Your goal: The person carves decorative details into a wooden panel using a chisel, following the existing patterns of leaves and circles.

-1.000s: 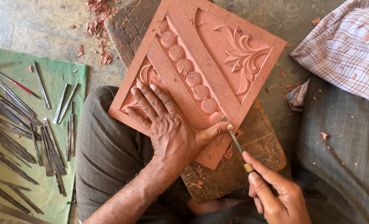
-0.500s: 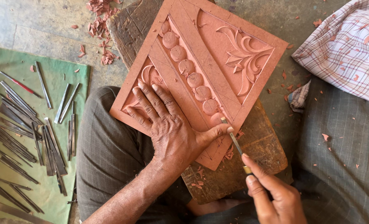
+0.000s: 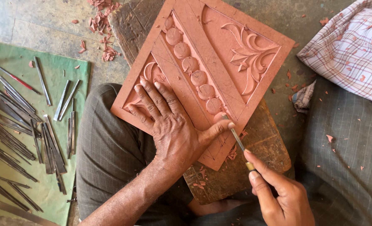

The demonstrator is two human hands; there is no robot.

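1. Since the earlier frames, the carved terracotta panel (image 3: pixel 219 71) is sitting slightly differently in view, and the thin carving chisel (image 3: pixel 237 139) is lying a little steeper, its tip still at the lowest bead of the row near the panel's lower edge.
2. The left hand (image 3: pixel 171 121) is still lying flat and open on the panel, fingers spread over the lower-left corner motif, thumb stretching out to touch the chisel's blade near its tip.
3. The right hand (image 3: pixel 278 188) is still closing around the chisel's handle end, pinching it between thumb and fingers at the lower right.
4. The panel is resting tilted on a worn wooden block (image 3: pixel 240 167), which is sitting between the person's knees.
5. A green mat (image 3: pixel 27 62) is lying on the left, carrying many metal carving tools (image 3: pixel 35 125) laid side by side.
6. Reddish clay shavings (image 3: pixel 102 25) are scattering over the stone floor (image 3: pixel 47 25), and a checked cloth (image 3: pixel 353 50) is lying at the upper right.
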